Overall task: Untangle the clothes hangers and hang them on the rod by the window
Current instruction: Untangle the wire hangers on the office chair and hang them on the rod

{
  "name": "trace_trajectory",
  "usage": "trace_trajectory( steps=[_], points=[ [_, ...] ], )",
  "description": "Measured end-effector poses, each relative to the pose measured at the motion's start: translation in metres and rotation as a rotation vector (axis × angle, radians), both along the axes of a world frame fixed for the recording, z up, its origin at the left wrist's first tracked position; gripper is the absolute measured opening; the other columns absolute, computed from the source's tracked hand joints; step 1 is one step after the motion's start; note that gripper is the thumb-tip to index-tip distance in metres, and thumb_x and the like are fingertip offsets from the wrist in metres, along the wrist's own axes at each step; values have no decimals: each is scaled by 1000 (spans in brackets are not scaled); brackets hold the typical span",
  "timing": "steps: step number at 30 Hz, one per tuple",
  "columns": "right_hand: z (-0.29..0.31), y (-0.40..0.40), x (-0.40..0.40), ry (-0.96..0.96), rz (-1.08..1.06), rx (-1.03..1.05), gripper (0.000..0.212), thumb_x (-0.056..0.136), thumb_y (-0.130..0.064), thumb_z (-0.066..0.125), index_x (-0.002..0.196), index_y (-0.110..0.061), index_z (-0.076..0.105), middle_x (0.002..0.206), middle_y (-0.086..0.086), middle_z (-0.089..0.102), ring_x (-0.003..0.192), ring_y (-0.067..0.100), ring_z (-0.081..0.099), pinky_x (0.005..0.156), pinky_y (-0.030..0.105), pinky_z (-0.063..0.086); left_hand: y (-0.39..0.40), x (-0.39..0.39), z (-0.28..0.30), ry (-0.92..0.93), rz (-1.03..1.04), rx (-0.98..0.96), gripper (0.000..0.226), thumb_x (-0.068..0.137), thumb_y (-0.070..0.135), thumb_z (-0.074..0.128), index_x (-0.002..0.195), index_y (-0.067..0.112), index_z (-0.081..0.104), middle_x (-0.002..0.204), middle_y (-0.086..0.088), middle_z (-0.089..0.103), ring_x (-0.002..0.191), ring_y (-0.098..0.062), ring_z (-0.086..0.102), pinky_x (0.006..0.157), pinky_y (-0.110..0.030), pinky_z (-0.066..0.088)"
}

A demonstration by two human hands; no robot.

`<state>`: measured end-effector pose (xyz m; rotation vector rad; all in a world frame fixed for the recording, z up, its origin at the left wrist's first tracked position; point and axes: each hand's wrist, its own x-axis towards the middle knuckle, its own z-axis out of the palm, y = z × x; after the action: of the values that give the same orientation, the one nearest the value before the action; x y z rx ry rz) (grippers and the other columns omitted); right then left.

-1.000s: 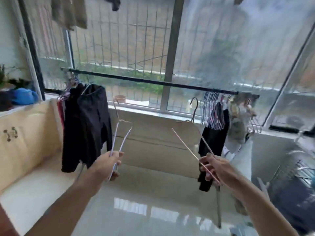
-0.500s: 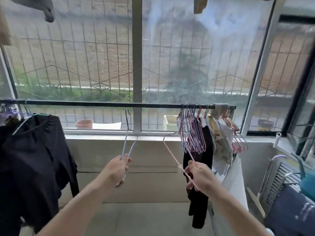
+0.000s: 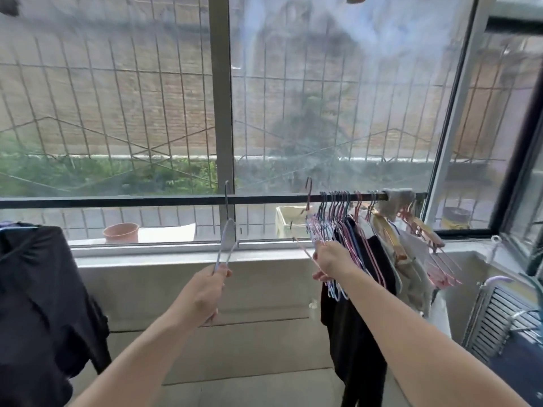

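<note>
So the two hangers look separated at this point, one in each hand, well apart from each other. The pink hanger is in the right hand, and its hook is up at the rod, right at the left edge of the bunch of hangers already parked there. Can't tell if the hook is actually over the rod or just poking up beside it. Its long axis runs steeply, hook at the top and far, the bottom wire slanting down and toward the person. The right hand's fingers are pinched around that thin lower wire.

The pale blue hanger is held by the left hand, fingers curled around its lower end. It stands nearly upright, hook pointing up and crossing the rod near the window frame. Same deal, hard to say if it's hooked on.

So untangling seems done for these two, and what's left is probably seating both hooks and letting go. No tangled pile is in view, so no idea how many remain.

Farther out there's a black garment hanging at the left, dark clothes under the bunch at the right, and a terracotta pot on the sill outside.
</note>
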<state>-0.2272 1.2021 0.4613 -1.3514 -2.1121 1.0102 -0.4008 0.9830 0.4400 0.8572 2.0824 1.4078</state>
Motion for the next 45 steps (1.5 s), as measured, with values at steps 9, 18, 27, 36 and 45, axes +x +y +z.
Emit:
trace_trajectory(
  steps=[9,18,27,36,45],
  points=[
    [-40,31,4,-214,-98,34,7,104,-5,48,101,-4,55,94,7,66,57,11,63,54,22,46,32,3,-15,-37,6,6,38,108,46,32,109,22,62,117,-14,62,40,-15,35,43,-20,31],
    [-43,42,37,-160,138,-18,31,102,-35,51,126,-15,52,110,5,61,84,16,60,79,36,55,87,36,-26,-20,-30,14,36,108,45,32,110,25,62,105,0,60,42,-15,39,44,-21,35],
    [-7,88,104,-166,247,142,26,102,-29,53,125,-17,60,108,-7,61,96,8,58,86,29,51,183,74,-39,309,-30,-115,42,107,50,26,107,21,56,104,2,64,92,-20,59,88,-38,47],
    [-2,114,144,-185,292,160,21,104,-29,51,120,-22,61,111,-8,63,100,8,60,86,27,51,250,92,-68,334,-125,-313,48,108,45,21,139,21,49,137,-9,59,121,-32,57,97,-39,45],
    [-2,123,161,-177,299,163,21,103,-29,51,119,-22,63,107,-9,65,96,8,61,88,30,54,268,124,-72,237,-250,-400,38,105,39,19,119,17,46,85,-12,62,53,-21,56,45,-27,45]
  ],
)
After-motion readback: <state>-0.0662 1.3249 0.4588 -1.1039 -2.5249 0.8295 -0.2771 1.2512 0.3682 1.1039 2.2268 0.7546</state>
